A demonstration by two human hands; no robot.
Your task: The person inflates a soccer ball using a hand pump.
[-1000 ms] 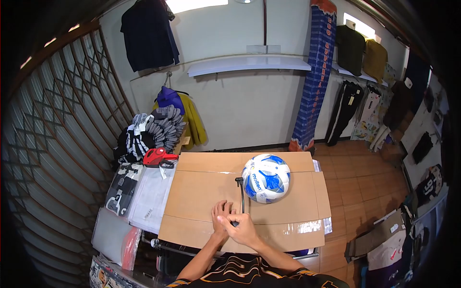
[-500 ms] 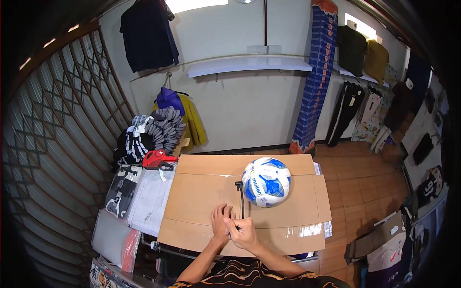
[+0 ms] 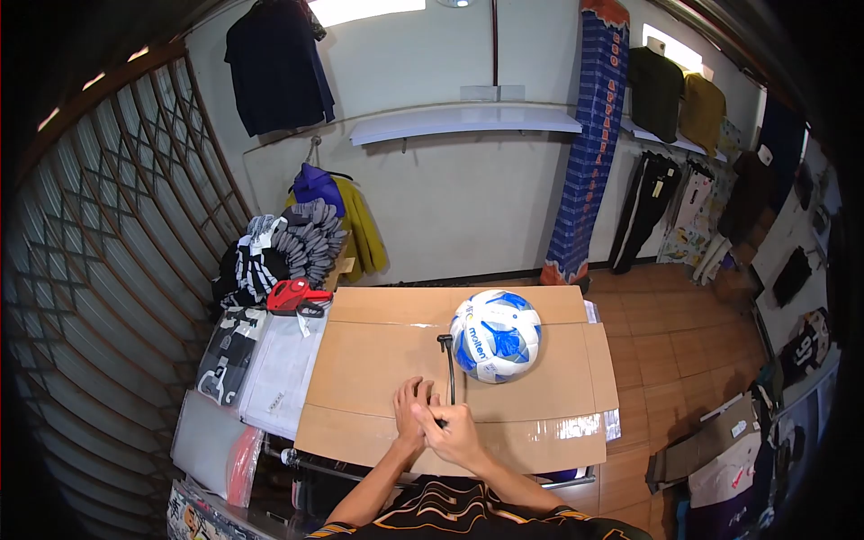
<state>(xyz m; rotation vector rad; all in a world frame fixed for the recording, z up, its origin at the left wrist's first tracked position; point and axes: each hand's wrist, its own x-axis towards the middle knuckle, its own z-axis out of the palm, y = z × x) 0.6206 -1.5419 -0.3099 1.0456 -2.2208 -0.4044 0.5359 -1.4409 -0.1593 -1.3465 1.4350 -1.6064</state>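
Head view, looking down on a cardboard-topped bench (image 3: 378,360); both hands meet at its near edge, close to the person's body. Right hand (image 3: 454,430) is curled shut round the near end of a black pump (image 3: 447,373); left hand (image 3: 411,407) sits just beside it on the left, fingers bent in towards the same end, touching the right hand; whether the left actually grips the pump or only steadies it I cannot tell, fingers overlap too much.

Key relation: pump's long axis runs straight away from the person, near end in the hands, far end w/ its small crosspiece pointing toward the back of the bench. Blue and white ball (image 3: 497,335) lies ahead and to the right of the hands, resting on the cardboard, just beside the pump's far end, a narrow gap between them as far as I can see; so right hand is the nearer one to the ball, left hand further off.

Off to the left, apart from all this: red tool (image 3: 297,295) on a pile of packed garments.
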